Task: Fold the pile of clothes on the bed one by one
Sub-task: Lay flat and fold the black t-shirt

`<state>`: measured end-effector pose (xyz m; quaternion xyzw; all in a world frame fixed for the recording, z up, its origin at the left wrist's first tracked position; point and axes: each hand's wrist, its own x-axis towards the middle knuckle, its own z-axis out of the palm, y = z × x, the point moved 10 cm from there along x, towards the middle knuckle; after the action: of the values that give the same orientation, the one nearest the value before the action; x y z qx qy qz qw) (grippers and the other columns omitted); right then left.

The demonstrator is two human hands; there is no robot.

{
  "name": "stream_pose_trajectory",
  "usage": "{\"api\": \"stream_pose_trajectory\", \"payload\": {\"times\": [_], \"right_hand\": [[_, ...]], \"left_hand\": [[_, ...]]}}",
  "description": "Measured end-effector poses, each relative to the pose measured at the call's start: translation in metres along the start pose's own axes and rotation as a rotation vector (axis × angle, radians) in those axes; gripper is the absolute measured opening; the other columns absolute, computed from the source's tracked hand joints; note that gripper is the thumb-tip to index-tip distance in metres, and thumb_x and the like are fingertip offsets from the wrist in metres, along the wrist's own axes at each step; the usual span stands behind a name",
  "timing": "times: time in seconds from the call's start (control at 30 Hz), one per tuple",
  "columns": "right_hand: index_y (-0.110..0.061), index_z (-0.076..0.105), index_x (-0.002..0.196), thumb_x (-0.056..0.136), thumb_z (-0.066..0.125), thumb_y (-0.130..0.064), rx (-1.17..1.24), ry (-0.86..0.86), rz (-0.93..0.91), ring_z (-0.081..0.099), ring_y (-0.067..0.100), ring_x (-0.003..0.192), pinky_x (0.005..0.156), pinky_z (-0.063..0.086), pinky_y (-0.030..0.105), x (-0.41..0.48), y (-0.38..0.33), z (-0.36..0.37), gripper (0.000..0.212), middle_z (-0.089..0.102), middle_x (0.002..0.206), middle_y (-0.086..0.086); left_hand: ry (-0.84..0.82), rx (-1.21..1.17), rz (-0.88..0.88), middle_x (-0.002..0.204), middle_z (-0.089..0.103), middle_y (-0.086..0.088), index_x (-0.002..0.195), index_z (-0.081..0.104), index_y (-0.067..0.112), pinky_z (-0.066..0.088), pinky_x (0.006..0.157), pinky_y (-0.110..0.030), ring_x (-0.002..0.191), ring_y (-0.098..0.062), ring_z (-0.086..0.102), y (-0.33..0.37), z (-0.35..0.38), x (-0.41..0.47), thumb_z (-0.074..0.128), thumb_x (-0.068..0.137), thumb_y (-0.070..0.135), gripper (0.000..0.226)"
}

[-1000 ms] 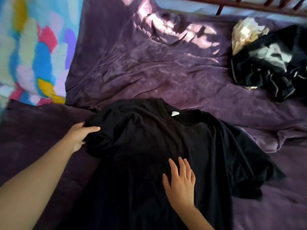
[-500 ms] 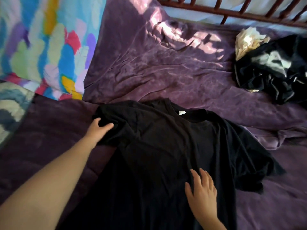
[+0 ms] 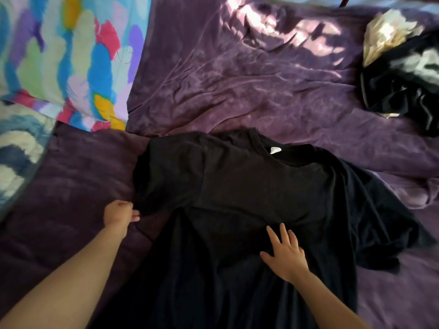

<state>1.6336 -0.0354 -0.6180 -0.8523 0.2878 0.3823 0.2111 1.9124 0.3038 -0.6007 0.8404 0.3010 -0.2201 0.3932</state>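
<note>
A black T-shirt (image 3: pixel 249 193) lies spread on the purple bed sheet (image 3: pixel 237 91), collar with a white tag toward the far side. Its left sleeve is folded in over the chest. My left hand (image 3: pixel 118 214) pinches the lower edge of that sleeve at the shirt's left side, fingers curled. My right hand (image 3: pixel 282 252) rests flat on the shirt's middle with fingers spread. A pile of clothes (image 3: pixel 403 79), mostly black with a cream piece on top, sits at the far right of the bed.
A bright multicoloured pillow (image 3: pixel 71 60) lies at the far left, with a blue-and-white patterned one (image 3: pixel 16 153) below it. A dark purple blanket (image 3: pixel 71 186) covers the near left. Wrinkled sheet stretches between the shirt and the pile.
My left hand slid down from the sleeve's top to its lower edge and the sleeve now lies flatter. My right hand stayed pressed on the shirt's middle. The camera shifted.
</note>
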Motion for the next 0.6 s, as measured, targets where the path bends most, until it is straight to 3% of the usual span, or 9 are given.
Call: {"api": "stream_pose_trajectory", "payload": {"times": [0.03, 0.07, 0.1, 0.17, 0.27, 0.33, 0.4, 0.5, 0.6], "right_hand": [[-0.031, -0.008, 0.149, 0.094, 0.038, -0.053, -0.004, -0.01, 0.003, -0.011, 0.029, 0.145, 0.113, 0.02, 0.043, 0.001, 0.001, 0.0, 0.075, -0.017, 0.157, 0.005], [-0.031, -0.009, 0.149, 0.093, 0.039, -0.053, -0.008, -0.024, 0.006, -0.011, 0.029, 0.145, 0.113, 0.019, 0.043, 0.001, 0.002, 0.002, 0.077, -0.017, 0.157, 0.005], [-0.031, -0.01, 0.148, 0.093, 0.039, -0.054, -0.012, -0.035, 0.007, -0.012, 0.029, 0.145, 0.113, 0.019, 0.043, 0.002, 0.003, 0.005, 0.078, -0.018, 0.157, 0.004], [-0.031, -0.013, 0.148, 0.092, 0.04, -0.055, -0.02, -0.043, 0.003, -0.013, 0.029, 0.144, 0.113, 0.02, 0.042, 0.003, 0.004, 0.009, 0.081, -0.02, 0.156, 0.004], [-0.032, -0.014, 0.148, 0.091, 0.042, -0.056, -0.024, -0.061, 0.004, -0.013, 0.028, 0.144, 0.113, 0.02, 0.043, 0.006, 0.006, 0.011, 0.083, -0.021, 0.156, 0.004], [-0.032, -0.014, 0.147, 0.09, 0.042, -0.057, -0.033, -0.076, 0.011, -0.014, 0.028, 0.144, 0.113, 0.02, 0.043, 0.008, 0.006, 0.012, 0.084, -0.022, 0.156, 0.003], [-0.032, -0.015, 0.147, 0.09, 0.042, -0.058, -0.042, -0.087, 0.016, -0.014, 0.029, 0.144, 0.113, 0.02, 0.043, 0.009, 0.007, 0.013, 0.085, -0.023, 0.155, 0.003], [-0.031, -0.017, 0.147, 0.09, 0.041, -0.059, -0.051, -0.078, 0.013, -0.015, 0.029, 0.144, 0.113, 0.019, 0.041, 0.01, 0.007, 0.015, 0.086, -0.024, 0.155, 0.004], [-0.03, -0.017, 0.147, 0.089, 0.041, -0.06, -0.064, -0.074, 0.007, -0.014, 0.03, 0.144, 0.114, 0.019, 0.04, 0.009, 0.005, 0.016, 0.087, -0.024, 0.155, 0.006]], "left_hand": [[-0.026, 0.013, -0.021, 0.066, 0.065, -0.011, 0.1, 0.052, 0.001, 0.042, 0.036, -0.016, 0.037, -0.013, 0.057, -0.004, 0.002, 0.001, 0.043, 0.095, 0.007, 0.012], [-0.025, 0.026, 0.006, 0.08, 0.068, -0.015, 0.103, 0.054, 0.002, 0.049, 0.045, -0.019, 0.047, -0.016, 0.063, -0.003, 0.004, 0.001, 0.043, 0.095, 0.009, 0.015], [0.031, 0.063, 0.077, 0.096, 0.067, -0.019, 0.105, 0.057, 0.001, 0.054, 0.061, -0.027, 0.066, -0.024, 0.067, 0.006, 0.001, 0.0, 0.045, 0.094, 0.012, 0.02], [0.209, 0.177, 0.254, 0.11, 0.063, -0.02, 0.107, 0.061, 0.002, 0.048, 0.084, -0.04, 0.097, -0.038, 0.059, 0.04, -0.012, -0.008, 0.046, 0.091, 0.017, 0.026], [0.193, 0.07, 0.365, 0.106, 0.065, -0.021, 0.102, 0.064, 0.0, 0.046, 0.083, -0.04, 0.096, -0.038, 0.06, 0.087, 0.0, -0.01, 0.048, 0.091, 0.016, 0.025], [0.005, -0.156, 0.155, 0.108, 0.063, -0.018, 0.106, 0.061, 0.001, 0.047, 0.078, -0.036, 0.086, -0.03, 0.06, 0.095, 0.025, 0.007, 0.048, 0.094, 0.024, 0.03], [-0.106, -0.221, -0.024, 0.112, 0.06, -0.012, 0.119, 0.054, -0.001, 0.043, 0.081, -0.034, 0.091, -0.026, 0.057, 0.097, 0.044, 0.018, 0.052, 0.092, 0.036, 0.045], [0.032, -0.09, 0.056, 0.115, 0.062, -0.014, 0.12, 0.056, -0.002, 0.048, 0.083, -0.033, 0.101, -0.031, 0.06, 0.118, 0.036, 0.027, 0.067, 0.083, 0.037, 0.055], [0.063, -0.065, 0.142, 0.109, 0.066, -0.016, 0.106, 0.065, 0.001, 0.047, 0.079, -0.031, 0.099, -0.031, 0.062, 0.133, 0.038, 0.028, 0.07, 0.082, 0.022, 0.032]]}}
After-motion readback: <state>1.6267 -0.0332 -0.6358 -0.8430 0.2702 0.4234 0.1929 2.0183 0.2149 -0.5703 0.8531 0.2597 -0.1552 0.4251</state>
